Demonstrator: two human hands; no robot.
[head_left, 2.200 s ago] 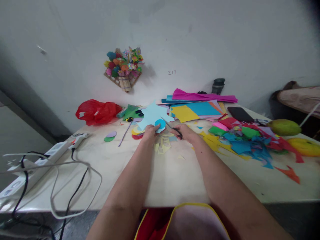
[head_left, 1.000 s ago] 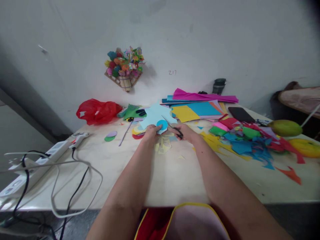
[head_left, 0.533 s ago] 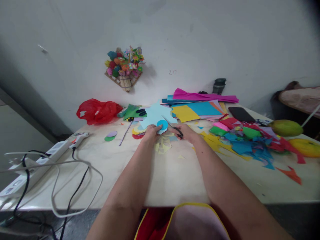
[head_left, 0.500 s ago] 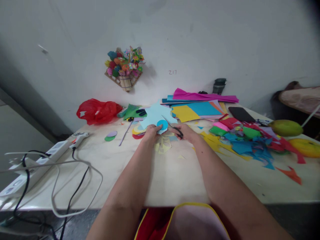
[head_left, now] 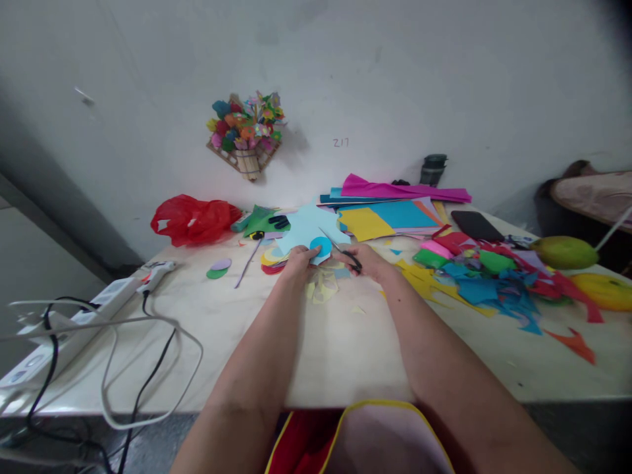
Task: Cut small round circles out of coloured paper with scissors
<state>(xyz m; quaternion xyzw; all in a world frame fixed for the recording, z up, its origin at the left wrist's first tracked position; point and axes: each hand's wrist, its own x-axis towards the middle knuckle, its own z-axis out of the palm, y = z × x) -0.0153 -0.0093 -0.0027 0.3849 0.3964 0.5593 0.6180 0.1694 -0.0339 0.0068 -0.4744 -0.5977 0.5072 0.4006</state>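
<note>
Between the thumb and fingers of my left hand [head_left: 299,259] are a light blue paper sheet [head_left: 307,225] and a round, brighter blue paper disc [head_left: 320,247] lying on it. My right hand [head_left: 365,259] is closed on the black handles of a pair of scissors [head_left: 351,259]. The scissor blades point up and left over the light blue sheet, just right of the disc. Below the hands, a pale yellow cut paper piece [head_left: 322,287] lies on the table. Red and yellow paper pieces [head_left: 272,268] show left of my left hand.
A red plastic bag [head_left: 193,220] sits back left. Coloured sheets [head_left: 365,224] lie behind my right hand. Paper scraps [head_left: 498,283], a dark phone [head_left: 477,226] and yellow-green fruit [head_left: 564,253] are at the right. A power strip [head_left: 74,336] with cables lies left.
</note>
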